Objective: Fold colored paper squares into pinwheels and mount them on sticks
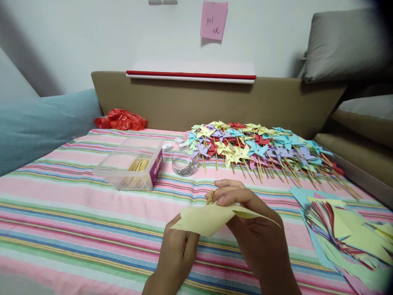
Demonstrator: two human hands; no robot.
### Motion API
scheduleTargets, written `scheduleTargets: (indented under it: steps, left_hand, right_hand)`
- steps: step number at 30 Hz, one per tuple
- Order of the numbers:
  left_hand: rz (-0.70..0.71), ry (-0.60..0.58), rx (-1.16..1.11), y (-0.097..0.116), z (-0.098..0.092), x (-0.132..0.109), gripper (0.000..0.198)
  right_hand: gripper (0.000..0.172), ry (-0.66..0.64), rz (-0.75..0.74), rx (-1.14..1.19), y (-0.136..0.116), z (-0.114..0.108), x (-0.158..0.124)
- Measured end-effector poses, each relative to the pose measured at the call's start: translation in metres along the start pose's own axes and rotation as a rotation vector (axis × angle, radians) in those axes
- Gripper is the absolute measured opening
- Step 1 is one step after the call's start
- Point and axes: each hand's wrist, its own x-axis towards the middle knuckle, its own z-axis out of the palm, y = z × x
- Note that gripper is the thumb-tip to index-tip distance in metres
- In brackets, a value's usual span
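Observation:
A pale yellow paper pinwheel piece (208, 219), partly folded, is held up near the front middle of the bed. My right hand (254, 221) is closed around its right side, fingers curled over the far edge and thumb beneath. By those fingertips the end of a thin wooden stick (210, 197) pokes up behind the paper. My left hand (179, 250) grips from below at the paper's left side; its fingertips are hidden under the sheet. Just beyond my hands stands a round clear tub (185, 164) with small silvery pins.
Left of the tub sits a clear plastic box (129, 164) of wooden sticks. Many finished pinwheels (258, 149) lie in a heap at the back right. Loose cut paper sheets (346, 229) lie at right. Small white boxes (183, 145) and a red plastic bag (121, 119) rest farther back.

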Motion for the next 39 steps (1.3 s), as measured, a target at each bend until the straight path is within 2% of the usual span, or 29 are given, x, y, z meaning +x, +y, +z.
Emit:
scheduleTargets:
  steps: [8, 11, 15, 21, 25, 30, 32, 34, 36, 39]
  left_hand:
    - [-0.046, -0.015, 0.022, -0.004, 0.003, -0.002, 0.028]
    - [-0.028, -0.018, 0.032, -0.003, 0.002, 0.000, 0.023]
    - [0.039, -0.005, 0.078, -0.003, 0.000, 0.004, 0.017]
    - [0.087, 0.006, 0.126, -0.008, 0.001, 0.006, 0.013]
    - [0.057, -0.020, 0.113, -0.010, 0.002, 0.003, 0.014]
    - [-0.033, -0.082, 0.036, -0.008, 0.002, 0.001, 0.019]
    - [-0.145, -0.098, -0.033, -0.007, 0.002, 0.002, 0.023]
    - [-0.276, -0.043, -0.126, -0.008, 0.001, 0.004, 0.028]
    - [-0.362, 0.068, -0.201, -0.012, 0.000, 0.006, 0.029]
    - [-0.412, 0.177, -0.270, -0.022, -0.001, 0.010, 0.031]
  right_hand:
    - [0.003, 0.041, 0.065, 0.049, 0.000, 0.002, 0.001]
    - [0.004, 0.033, 0.095, 0.112, 0.003, 0.003, 0.001]
    - [0.002, 0.084, 0.179, 0.176, 0.013, 0.002, -0.001]
    - [0.025, 0.199, 0.408, 0.235, 0.028, 0.007, -0.001]
    - [0.037, 0.256, 0.442, 0.379, 0.032, 0.015, 0.003]
    - [0.046, 0.223, 0.437, 0.432, 0.035, 0.017, 0.006]
    - [0.053, 0.248, 0.440, 0.413, 0.038, 0.017, 0.006]
    - [0.053, 0.268, 0.444, 0.330, 0.041, 0.016, 0.005]
    - [0.041, 0.174, 0.460, 0.152, 0.044, 0.017, 0.002]
    - [0.025, -0.162, 0.436, -0.092, 0.042, 0.021, -0.002]
